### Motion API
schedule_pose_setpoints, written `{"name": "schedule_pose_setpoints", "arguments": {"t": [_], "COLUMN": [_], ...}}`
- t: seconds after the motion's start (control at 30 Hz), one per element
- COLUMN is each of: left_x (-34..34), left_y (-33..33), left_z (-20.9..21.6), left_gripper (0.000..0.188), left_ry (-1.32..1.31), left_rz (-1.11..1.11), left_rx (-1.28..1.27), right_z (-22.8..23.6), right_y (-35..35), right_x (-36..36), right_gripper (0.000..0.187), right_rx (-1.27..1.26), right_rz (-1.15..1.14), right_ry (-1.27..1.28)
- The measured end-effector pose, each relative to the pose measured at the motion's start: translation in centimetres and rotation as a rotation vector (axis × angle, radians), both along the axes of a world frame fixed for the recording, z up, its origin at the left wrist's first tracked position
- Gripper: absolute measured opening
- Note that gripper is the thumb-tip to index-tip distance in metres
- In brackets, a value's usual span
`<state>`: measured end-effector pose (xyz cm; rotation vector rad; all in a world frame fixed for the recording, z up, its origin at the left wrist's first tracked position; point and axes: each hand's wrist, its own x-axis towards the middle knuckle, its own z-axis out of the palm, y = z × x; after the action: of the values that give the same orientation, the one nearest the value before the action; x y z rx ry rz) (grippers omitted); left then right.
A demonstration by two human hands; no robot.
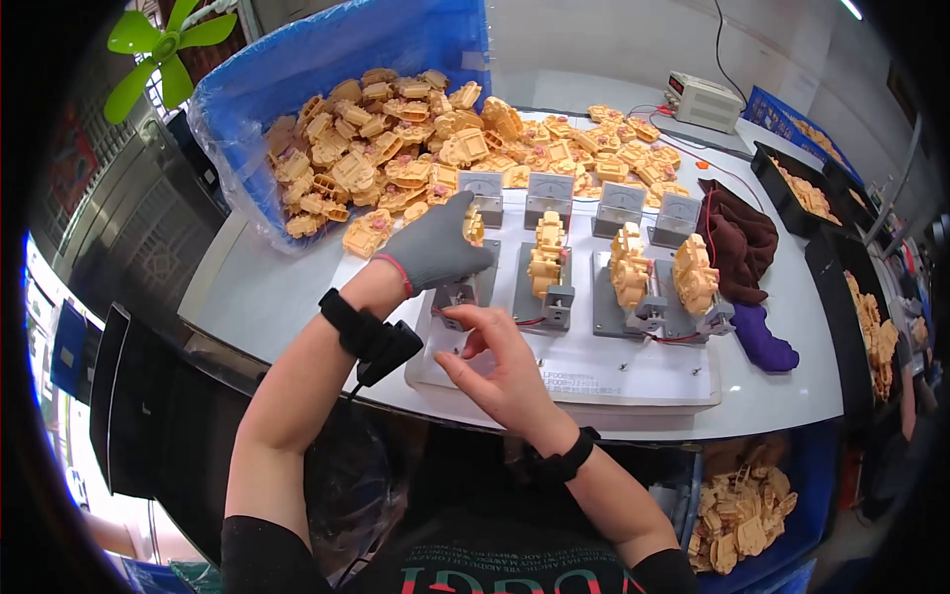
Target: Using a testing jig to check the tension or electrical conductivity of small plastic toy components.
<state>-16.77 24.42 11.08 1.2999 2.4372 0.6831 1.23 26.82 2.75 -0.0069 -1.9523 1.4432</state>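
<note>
My left hand (pixel 435 246), in a grey glove, closes on a cream-yellow plastic housing (pixel 474 226) at the leftmost test fixture (pixel 483 282); most of the part is hidden behind the fingers. My bare right hand (pixel 503 368) is just in front of that fixture, thumb and forefinger apart, with nothing visible between them. The forefinger's tip is by the grey end block (pixel 455 295); whether it touches cannot be made out. Further right, similar housings stand upright in the other fixtures: one (pixel 545 255), a second (pixel 629 265) and a third (pixel 696 273).
Dial meters (pixel 620 210) line the back of the white fixture board (pixel 584 381). Loose housings spill from a tilted blue bin (pixel 228 129) onto the table. A brown cloth (pixel 737 243), a purple glove (pixel 762 339), a power supply (pixel 704 101) and black trays (pixel 826 247) are rightward. A green fan (pixel 164 46) hangs upper left.
</note>
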Motion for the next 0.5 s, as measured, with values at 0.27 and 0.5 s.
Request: {"name": "schedule_pose_setpoints", "arguments": {"t": [0.27, 0.5], "left_x": [1.2, -7.8], "left_y": [-3.0, -23.4], "left_z": [4.7, -4.2], "left_gripper": [0.073, 0.065], "left_ry": [-0.024, 0.203], "left_rz": [0.016, 0.468], "left_rx": [0.537, 0.831], "right_z": [-0.5, -1.0], "right_y": [-0.9, -0.5], "right_x": [0.3, 0.4], "right_gripper": [0.064, 0.056], "right_rx": [-0.111, 0.026], "right_rz": [-0.064, -0.128], "right_ry": [0.082, 0.139]}}
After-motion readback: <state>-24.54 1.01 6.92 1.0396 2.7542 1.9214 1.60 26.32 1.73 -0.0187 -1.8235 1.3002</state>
